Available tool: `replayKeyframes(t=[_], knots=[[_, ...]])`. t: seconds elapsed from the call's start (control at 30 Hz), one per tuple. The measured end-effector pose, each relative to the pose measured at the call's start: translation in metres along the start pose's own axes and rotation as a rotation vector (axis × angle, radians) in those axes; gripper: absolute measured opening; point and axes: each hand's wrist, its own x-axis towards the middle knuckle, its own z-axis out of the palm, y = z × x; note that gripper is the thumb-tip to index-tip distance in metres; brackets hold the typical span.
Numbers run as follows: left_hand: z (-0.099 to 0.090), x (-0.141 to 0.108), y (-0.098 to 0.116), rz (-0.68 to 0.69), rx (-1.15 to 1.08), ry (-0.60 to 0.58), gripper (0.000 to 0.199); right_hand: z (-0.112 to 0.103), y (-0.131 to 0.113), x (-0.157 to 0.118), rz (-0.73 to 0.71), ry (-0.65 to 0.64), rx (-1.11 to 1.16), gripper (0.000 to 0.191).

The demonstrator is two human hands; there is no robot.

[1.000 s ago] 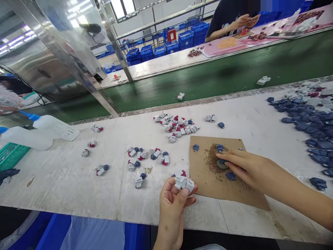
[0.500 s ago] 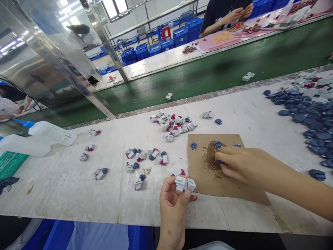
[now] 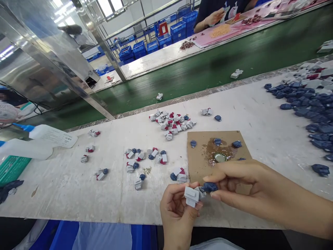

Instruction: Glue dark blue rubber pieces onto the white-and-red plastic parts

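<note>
Near the table's front edge, my left hand (image 3: 179, 208) pinches a light grey blocky plastic part (image 3: 191, 196) between thumb and fingers. My right hand (image 3: 241, 185) holds a small dark blue moulded part (image 3: 209, 187) between thumb and forefinger. The blue part meets the right end of the grey one; whether they are joined I cannot tell. Just beyond my right hand lies a piece of brown cardboard (image 3: 199, 166) with a wet stain. On it sit a round metal cap (image 3: 220, 158) and several blue parts, one of them (image 3: 236, 144) at the right.
Left of the cardboard lie several grey, red and blue assemblies (image 3: 139, 155), with a larger pile (image 3: 173, 123) behind. Many blue parts (image 3: 309, 111) are heaped at the right. White bottles (image 3: 52, 135) lie at the left. Beyond runs a green conveyor (image 3: 197, 74); a co-worker (image 3: 221, 15) sits across it.
My right hand has come from the cardboard to my left hand, bringing a blue part against the grey one. The metal cap now shows. Pieces on the conveyor have shifted left.
</note>
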Motion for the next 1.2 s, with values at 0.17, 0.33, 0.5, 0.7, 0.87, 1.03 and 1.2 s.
replayKeyframes(t=[0.17,0.33,0.5,0.7,0.87,1.03,1.2], knots=[[-0.002,-0.002,-0.002,0.016,0.031,0.009,0.031,-0.001,0.001,-0.001,0.013,-0.112,-0.029,0.022],[-0.008,0.001,-0.001,0.113,0.138,-0.042,0.025,-0.007,-0.008,-0.002,0.01,-0.191,-0.123,0.02],[-0.015,0.004,-0.002,0.228,0.195,-0.157,0.017,0.001,-0.009,0.0,0.033,-0.251,-0.051,0.02],[-0.028,0.004,-0.01,0.156,0.286,-0.076,0.025,0.019,0.017,0.001,0.093,-0.193,0.183,0.016],[-0.027,0.005,-0.017,0.074,0.257,-0.257,0.028,0.024,0.011,0.015,0.091,0.158,0.333,0.051],[-0.047,0.007,-0.026,0.203,0.357,-0.301,0.028,0.064,-0.005,0.046,0.119,0.172,0.523,0.075],[-0.091,0.042,-0.01,0.739,1.074,0.064,0.02,0.055,0.018,0.061,0.043,0.394,0.469,0.07]])
